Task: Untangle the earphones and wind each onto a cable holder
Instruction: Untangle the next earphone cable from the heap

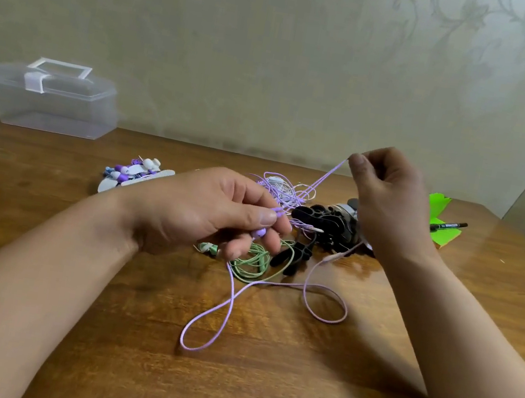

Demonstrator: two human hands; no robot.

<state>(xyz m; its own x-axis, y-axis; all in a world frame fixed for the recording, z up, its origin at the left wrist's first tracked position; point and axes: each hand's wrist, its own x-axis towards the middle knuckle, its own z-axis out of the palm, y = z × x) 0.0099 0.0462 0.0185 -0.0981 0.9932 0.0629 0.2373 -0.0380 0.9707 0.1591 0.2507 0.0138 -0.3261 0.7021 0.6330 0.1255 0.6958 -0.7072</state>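
1. Clear plastic box (49,97): stands at the back left of the bench (257,389), lid on.
2. Small heap of purple and white earphones (135,172): lies on pale holders, well apart from the work.
3. Left hand (210,214): fingers curled, thumb and fingertips pinching the purple cable (232,298) at its bud end.
4. Purple cable: thin, light and limp. It drops from the left hand into slack loops on the bench. It likely snags rather than slides, so it is best held near the buds or plug and drawn gently.
5. Green earphones (252,261): loosely coiled on the bench, just beside the black cable holders (319,222).
6. Tangle (285,188): purple and pale strands knotted behind the holders.
7. Right hand (390,192): raised, pinching a taut purple strand that runs up from the tangle.
8. Pen (449,226): rests on green paper at far right.
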